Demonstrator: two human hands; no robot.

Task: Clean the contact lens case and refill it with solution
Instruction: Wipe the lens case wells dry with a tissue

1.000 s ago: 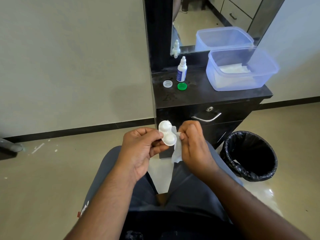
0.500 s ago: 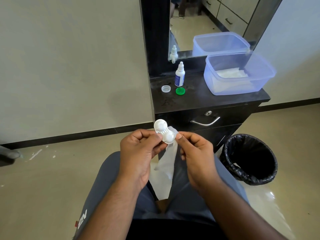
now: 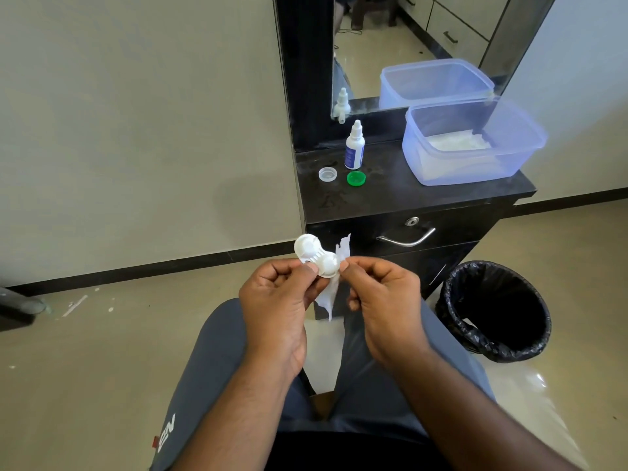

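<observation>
Meanwhile left hand (image 3: 275,300) pinches case (image 3: 316,256) – right hand (image 3: 380,294) pinches tissue (image 3: 334,287)

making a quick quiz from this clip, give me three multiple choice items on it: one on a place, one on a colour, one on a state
1. Where is the solution bottle?
A. on the dark cabinet top
B. in the bin
C. on the floor

2. What colour is the loose cap in front of the bottle?
A. red
B. green
C. black

3. What does the left hand hold?
A. nothing
B. the bottle
C. the lens case

Answers: 1 A, it stands upright on the cabinet top by the mirror. 2 B, the cap is bright green. 3 C, its fingers pinch the white lens case, while the right hand holds a tissue against it.
</observation>
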